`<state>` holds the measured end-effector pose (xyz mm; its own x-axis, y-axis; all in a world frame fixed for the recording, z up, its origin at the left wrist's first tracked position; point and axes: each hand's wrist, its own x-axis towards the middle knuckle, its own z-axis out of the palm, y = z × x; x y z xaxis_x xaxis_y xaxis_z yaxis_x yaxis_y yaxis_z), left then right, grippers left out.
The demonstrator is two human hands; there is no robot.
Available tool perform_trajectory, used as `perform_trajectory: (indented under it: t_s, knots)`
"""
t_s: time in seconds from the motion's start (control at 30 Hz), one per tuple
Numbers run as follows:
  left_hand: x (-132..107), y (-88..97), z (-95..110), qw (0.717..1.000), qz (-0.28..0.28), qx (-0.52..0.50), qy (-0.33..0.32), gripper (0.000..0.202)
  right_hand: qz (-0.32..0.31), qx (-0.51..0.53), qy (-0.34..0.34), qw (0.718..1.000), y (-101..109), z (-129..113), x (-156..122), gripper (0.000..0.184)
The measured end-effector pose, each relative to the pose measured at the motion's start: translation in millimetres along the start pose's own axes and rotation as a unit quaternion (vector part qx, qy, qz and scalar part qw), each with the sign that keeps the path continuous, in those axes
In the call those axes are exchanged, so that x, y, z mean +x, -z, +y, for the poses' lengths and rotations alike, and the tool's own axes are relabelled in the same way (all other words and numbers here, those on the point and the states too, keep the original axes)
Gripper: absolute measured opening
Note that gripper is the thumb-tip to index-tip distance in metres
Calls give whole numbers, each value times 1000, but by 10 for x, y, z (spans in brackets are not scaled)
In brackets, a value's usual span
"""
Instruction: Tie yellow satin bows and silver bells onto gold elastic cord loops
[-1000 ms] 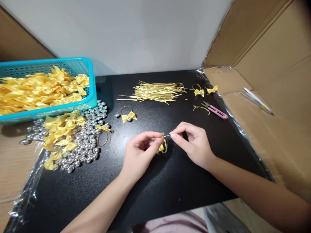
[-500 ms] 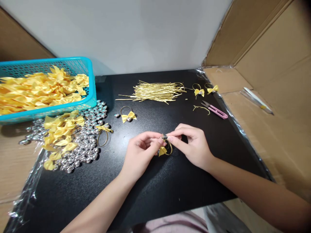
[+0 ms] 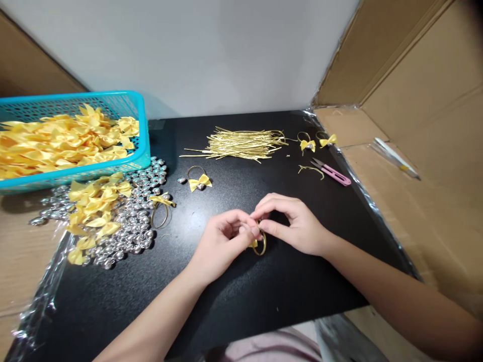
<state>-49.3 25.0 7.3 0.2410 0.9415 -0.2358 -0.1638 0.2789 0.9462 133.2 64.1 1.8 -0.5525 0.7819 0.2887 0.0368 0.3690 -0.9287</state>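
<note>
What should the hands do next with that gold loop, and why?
Probably a small twist at the top of the gold loop, the right hand turning while the left hand pinches. Both hands' fingertips meet there, with part of the yellow bow showing just below. Fingers cover that spot, so I'm not certain.

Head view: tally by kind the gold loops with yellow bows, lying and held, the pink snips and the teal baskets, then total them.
Gold loops with yellow bows, lying on the black table: 4
Held gold loop with yellow bow: 1
Pink snips: 1
Teal basket, partly out of frame: 1
Total: 7
</note>
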Motion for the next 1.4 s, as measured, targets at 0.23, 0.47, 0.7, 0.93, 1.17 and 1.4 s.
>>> perform_trajectory:
  t_s: [0.23,0.47,0.7,0.93,1.17,1.4]
  knots:
    - [-3,27,-12,999,-26,-34,32,12,-17,-62,32,997,48,-9,7,4]
    - [24,71,-39,998,-40,-21,36,16,-53,-58,21,997,24,-17,4,9]
    - [17,96,-72,999,4,-29,26,13,-64,74,-34,995,63,-48,1,12]
    - [20,87,-53,999,-19,-25,23,18,-72,168,-75,980,72,-42,3,20]
    - [11,111,42,996,-89,0,29,18,-144,300,-125,935,87,-5,7,25]
    - [17,135,98,995,-86,47,17,14,-166,331,-157,915,102,76,4,25]
